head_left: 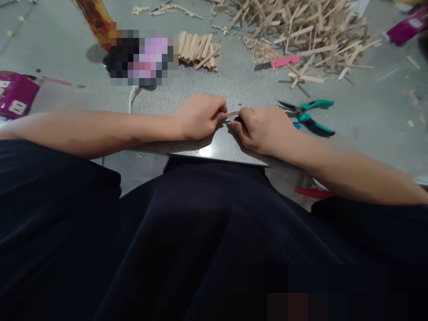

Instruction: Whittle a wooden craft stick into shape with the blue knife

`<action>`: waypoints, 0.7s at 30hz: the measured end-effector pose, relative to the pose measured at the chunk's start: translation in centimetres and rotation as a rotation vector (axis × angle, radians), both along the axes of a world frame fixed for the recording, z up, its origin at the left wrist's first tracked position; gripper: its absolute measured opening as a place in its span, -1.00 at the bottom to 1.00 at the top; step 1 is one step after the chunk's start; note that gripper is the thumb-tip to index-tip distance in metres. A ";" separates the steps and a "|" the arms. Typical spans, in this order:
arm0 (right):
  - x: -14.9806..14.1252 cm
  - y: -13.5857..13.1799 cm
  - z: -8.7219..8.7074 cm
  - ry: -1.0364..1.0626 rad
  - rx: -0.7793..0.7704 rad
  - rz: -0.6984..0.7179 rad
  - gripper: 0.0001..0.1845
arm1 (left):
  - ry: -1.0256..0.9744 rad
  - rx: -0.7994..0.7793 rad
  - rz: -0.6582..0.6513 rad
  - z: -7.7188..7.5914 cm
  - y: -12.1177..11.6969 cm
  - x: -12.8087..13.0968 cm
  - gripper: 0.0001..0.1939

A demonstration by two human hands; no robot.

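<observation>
Close to the front edge of the table, my left hand (pixel 202 117) is closed, pinching one end of a thin wooden stick (pixel 233 113). The stick reaches across the small gap to my right hand (pixel 265 128), which is curled closed at its other end. A small dark object (pixel 238 119) shows under the right index finger; its kind is mostly hidden by the fingers. Just right of my right hand lie long-nose pliers (pixel 304 115) with teal and black handles, their jaws pointing left.
A large heap of wooden sticks (pixel 301 26) lies at the back right, with a pink-handled cutter (pixel 285 62) before it. A row of sticks (pixel 197 48) sits beside a blurred phone (pixel 149 58) with a white cable (pixel 131 100). Magenta objects (pixel 16 96) stand at both sides.
</observation>
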State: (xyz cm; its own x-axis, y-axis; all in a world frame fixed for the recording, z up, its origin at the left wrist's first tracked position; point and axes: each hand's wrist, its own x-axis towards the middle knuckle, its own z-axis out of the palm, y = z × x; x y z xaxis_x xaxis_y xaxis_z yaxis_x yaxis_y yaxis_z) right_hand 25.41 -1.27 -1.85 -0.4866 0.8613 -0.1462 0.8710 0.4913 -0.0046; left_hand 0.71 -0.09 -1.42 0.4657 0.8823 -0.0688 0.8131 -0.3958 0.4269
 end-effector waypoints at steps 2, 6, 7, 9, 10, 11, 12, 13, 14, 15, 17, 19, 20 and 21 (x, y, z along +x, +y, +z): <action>-0.1 -0.1 0.0 0.001 0.012 -0.002 -0.21 | -0.003 -0.005 -0.002 -0.1 0.1 -0.1 -0.71; -0.3 -0.4 0.1 -0.016 0.012 -0.014 -0.22 | -0.036 -0.036 -0.005 -0.4 0.2 -0.3 -0.74; -0.3 -0.4 0.2 -0.027 0.010 -0.019 -0.23 | -0.046 -0.033 -0.011 -0.4 0.3 -0.4 -0.73; -0.5 -0.6 0.4 -0.034 0.011 -0.023 -0.26 | -0.048 -0.025 -0.016 -0.4 0.3 -0.5 -0.72; -0.6 -0.6 0.5 -0.033 0.010 -0.024 -0.27 | -0.040 -0.024 -0.012 -0.4 0.3 -0.5 -0.71; -0.7 -0.6 0.5 -0.033 0.006 -0.028 -0.29 | -0.028 -0.024 -0.007 -0.4 0.3 -0.5 -0.72; -0.8 -0.6 0.6 -0.037 0.002 -0.034 -0.30 | -0.015 -0.022 -0.005 -0.4 0.3 -0.6 -0.72; -0.9 -0.6 0.6 -0.049 -0.002 -0.043 -0.31 | -0.005 -0.017 -0.002 -0.3 0.3 -0.6 -0.73; -0.9 -0.6 0.6 -0.063 -0.005 -0.053 -0.31 | -0.002 -0.007 -0.007 -0.3 0.3 -0.5 -0.72; -1.0 -0.5 0.6 -0.076 -0.007 -0.058 -0.31 | 0.000 0.000 -0.013 -0.2 0.3 -0.5 -0.72; -1.0 -0.3 0.6 -0.078 -0.014 -0.066 -0.31 | 0.010 -0.005 -0.014 0.0 0.3 -0.5 -0.73; -0.9 -0.1 0.4 -0.046 -0.021 -0.070 -0.33 | 0.022 -0.015 -0.013 0.2 0.3 -0.4 -0.74; -0.9 -0.1 0.4 -0.027 -0.021 -0.073 -0.34 | 0.023 -0.016 -0.018 0.2 0.3 -0.4 -0.73; -0.8 0.0 0.3 -0.008 -0.017 -0.072 -0.35 | 0.021 -0.010 -0.024 0.2 0.3 -0.4 -0.72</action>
State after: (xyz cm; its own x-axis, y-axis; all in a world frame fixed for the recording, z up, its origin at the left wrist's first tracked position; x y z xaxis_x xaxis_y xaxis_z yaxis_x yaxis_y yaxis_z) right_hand 24.60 -1.28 -1.55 -0.4219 0.8915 -0.1649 0.9043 0.4269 -0.0055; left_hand 0.33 0.19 -1.18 0.4847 0.8703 -0.0871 0.8123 -0.4110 0.4138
